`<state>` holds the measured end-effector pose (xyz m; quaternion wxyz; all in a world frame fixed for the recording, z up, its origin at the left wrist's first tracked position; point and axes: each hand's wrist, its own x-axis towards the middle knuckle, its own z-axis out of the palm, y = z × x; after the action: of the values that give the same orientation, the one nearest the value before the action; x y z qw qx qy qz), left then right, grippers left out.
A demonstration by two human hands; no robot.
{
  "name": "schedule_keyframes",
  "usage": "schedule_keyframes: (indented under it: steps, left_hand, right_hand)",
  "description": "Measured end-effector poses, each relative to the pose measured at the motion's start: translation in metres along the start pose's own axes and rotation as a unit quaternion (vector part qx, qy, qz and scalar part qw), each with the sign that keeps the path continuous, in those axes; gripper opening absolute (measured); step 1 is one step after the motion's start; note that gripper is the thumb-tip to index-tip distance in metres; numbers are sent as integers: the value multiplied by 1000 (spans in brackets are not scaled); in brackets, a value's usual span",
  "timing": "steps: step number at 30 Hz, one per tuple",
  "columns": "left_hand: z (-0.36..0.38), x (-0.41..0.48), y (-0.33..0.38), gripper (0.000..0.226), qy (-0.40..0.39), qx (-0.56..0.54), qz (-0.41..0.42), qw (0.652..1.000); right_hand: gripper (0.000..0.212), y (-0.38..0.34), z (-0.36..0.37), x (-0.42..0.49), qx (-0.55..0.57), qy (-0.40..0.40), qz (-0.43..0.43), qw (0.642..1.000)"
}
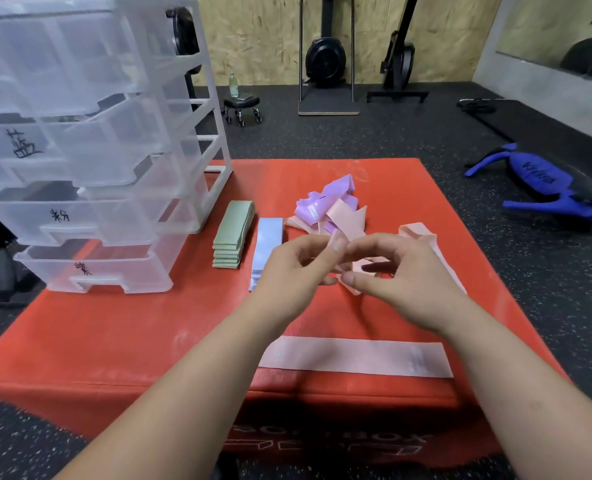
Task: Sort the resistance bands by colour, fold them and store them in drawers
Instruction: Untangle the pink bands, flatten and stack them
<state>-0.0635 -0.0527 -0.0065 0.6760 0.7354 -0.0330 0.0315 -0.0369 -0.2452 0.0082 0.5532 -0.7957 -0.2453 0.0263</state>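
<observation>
Bent over a red padded box [114,341] on a gym floor, pinching one pink band [422,237] between both hands just above the box. Gripping a fold of it with the left hand [287,268], thumb and forefinger pressed together on the fabric, the other fingers [325,280] curled loosely underneath. Meeting it from the opposite side with the right hand [402,278], thumb and forefinger likewise closed on the band, the rest bent, the loose end trailing off to the right. Behind the hands, a tangled heap of purple and pink bands [325,206]; to the left, side by side, a folded stack of green bands [233,233] and a stack of pale blue bands [266,247]. Laid flat near the front edge, a second pink band [356,358]. At far left on the box, a clear plastic drawer unit [79,168], hand-marked in black 蓝 [22,143], 粉 [60,214] and 紫 [83,268]. Across the box's front, upside-down white lettering, too cut off to read.
</observation>
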Motion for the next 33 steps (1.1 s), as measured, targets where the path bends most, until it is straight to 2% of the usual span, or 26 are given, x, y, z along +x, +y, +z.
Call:
schedule_keyframes:
  steps: [2,6,8,13,16,18,20,26,33]
  left_hand:
    - [-6,0,-4,26,16,-4,-16,1000]
    - [-20,2,-6,17,42,-32,-48,997]
    - [-24,2,-5,17,34,-30,-50,998]
    - [-26,-3,1,16,-14,-13,-37,999]
    - [-25,-5,4,11,-24,24,-4,999]
    - [-27,-4,3,4,-6,65,28,997]
    - [-30,-4,2,8,33,73,44,996]
    - [-46,-8,5,15,162,-22,32,986]
    - [-58,-26,-2,9,190,-60,-8,980]
  right_hand:
    - [28,2,1,-2,-6,-4,4,1000]
    - [26,14,-4,3,-25,89,20,996]
    - [24,19,-7,6,-39,98,23,994]
    - [37,10,7,5,-41,-7,1,999]
    - [31,10,19,5,-54,-8,-20,998]
    - [23,12,22,6,-53,1,-21,998]
    - [19,13,20,7,-49,-20,-14,998]
    - [7,29,-12,3,-165,-78,57,982]
    - [15,31,-51,-18,-282,-64,86,953]
